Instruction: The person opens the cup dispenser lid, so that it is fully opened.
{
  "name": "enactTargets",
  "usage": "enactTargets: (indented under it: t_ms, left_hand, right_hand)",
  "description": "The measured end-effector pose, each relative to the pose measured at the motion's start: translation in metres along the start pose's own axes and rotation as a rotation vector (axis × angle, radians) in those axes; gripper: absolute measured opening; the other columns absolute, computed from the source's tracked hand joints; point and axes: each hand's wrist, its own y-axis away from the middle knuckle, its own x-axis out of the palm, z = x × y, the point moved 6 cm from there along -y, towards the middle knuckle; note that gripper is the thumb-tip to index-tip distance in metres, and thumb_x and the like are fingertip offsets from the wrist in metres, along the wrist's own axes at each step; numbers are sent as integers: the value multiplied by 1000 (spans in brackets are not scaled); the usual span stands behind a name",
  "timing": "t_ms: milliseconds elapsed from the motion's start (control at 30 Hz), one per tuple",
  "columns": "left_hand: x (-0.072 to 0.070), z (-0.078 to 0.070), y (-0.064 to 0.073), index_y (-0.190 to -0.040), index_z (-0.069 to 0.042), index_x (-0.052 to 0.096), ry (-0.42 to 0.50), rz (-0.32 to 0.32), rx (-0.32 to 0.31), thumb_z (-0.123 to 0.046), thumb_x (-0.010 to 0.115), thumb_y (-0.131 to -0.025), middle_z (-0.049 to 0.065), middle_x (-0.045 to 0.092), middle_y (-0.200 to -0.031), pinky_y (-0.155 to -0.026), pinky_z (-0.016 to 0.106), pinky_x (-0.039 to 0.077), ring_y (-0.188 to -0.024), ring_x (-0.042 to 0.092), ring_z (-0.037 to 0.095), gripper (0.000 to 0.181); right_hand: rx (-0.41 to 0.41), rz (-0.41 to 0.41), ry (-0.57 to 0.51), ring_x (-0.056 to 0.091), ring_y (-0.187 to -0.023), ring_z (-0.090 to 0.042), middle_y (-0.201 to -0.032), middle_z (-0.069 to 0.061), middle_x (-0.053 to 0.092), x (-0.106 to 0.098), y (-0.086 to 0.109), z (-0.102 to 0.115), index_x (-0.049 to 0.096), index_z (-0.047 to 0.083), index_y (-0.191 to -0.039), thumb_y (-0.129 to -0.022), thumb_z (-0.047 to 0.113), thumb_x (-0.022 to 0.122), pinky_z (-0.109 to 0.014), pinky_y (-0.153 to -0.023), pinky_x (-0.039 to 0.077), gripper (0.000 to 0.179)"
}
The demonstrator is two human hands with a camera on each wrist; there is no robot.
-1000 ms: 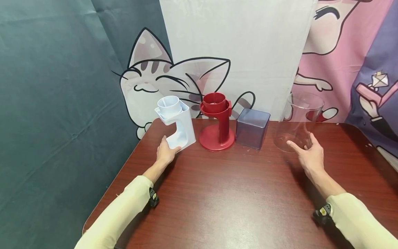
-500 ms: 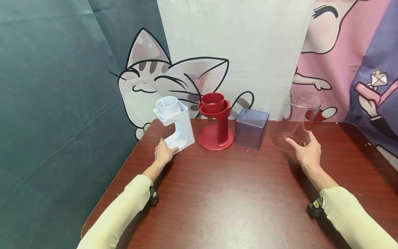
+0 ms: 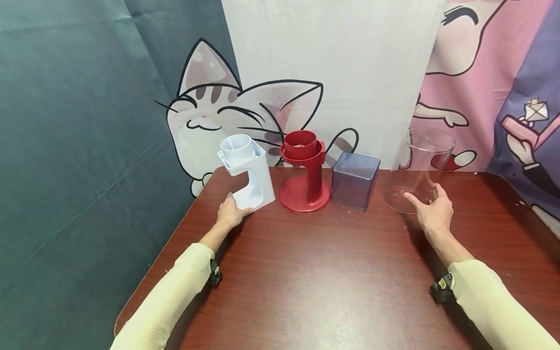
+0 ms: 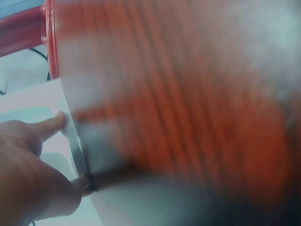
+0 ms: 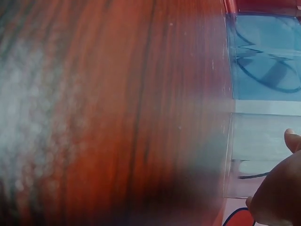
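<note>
A white plastic stand (image 3: 263, 177), with a round cup-like ring on top and a cut-out below it, is upright at the table's back left. My left hand (image 3: 231, 214) holds its base, thumb and fingers spread to either side. In the left wrist view the fingertips meet the edge of the base. Towards the right stands a tall clear cylindrical container (image 3: 417, 163). My right hand (image 3: 435, 214) is around its lower part, thumb at the front left and fingers on the right side. The right wrist view shows the clear wall (image 5: 258, 136) beside the thumb.
Between the hands stand a red stand (image 3: 314, 180) with a round base and ring, and a greyish-blue translucent square box (image 3: 353, 189). They rest near the back edge of the brown wooden table (image 3: 323, 272). A printed curtain (image 3: 341, 63) hangs behind.
Both hands stay at the same two objects. The right forearm has shifted slightly left. The objects keep their places.
</note>
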Motion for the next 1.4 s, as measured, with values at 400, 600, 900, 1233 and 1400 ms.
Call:
enactTargets:
  t_ms: [400,600,900,1233,1400]
  left_hand:
    - [-3,4,-18,-158,14,27,-21,121,87,-26,83,-94,36,52,-145,-114,55,42,-131,53,47,93]
    - [-5,6,-22,-159,15,26,4,162,117,-23,82,-95,38,49,-148,-116,56,39,-134,51,48,93]
    - [-4,-10,-7,-158,15,25,66,89,68,-32,82,-91,37,54,-141,-111,56,44,-127,55,49,100]
    - [8,-80,51,-163,11,15,109,210,65,-42,78,-95,32,36,-163,-123,54,33,-151,39,44,108]
    - [5,-117,64,-165,5,20,174,231,169,-41,79,-94,26,36,-166,-121,56,37,-152,40,40,104]
  right_hand:
    - [-38,-99,-33,40,-152,-36,-166,-24,38,-3,12,9,28,1,-164,-94,31,83,-47,-126,30,94]
    - [-206,-265,-137,42,-142,-29,-152,-20,38,1,39,35,32,4,-156,-88,21,88,-31,-119,34,90]
    - [-383,-101,-138,58,-126,-32,-146,-14,58,27,57,68,44,3,-154,-86,13,90,-37,-107,44,83]
    - [-299,152,7,31,-155,-44,-169,-20,34,66,37,77,21,4,-169,-92,37,86,-60,-125,25,106]
    - [-207,203,46,22,-157,-48,-173,-22,19,78,25,78,10,4,-170,-93,50,81,-62,-126,20,114]
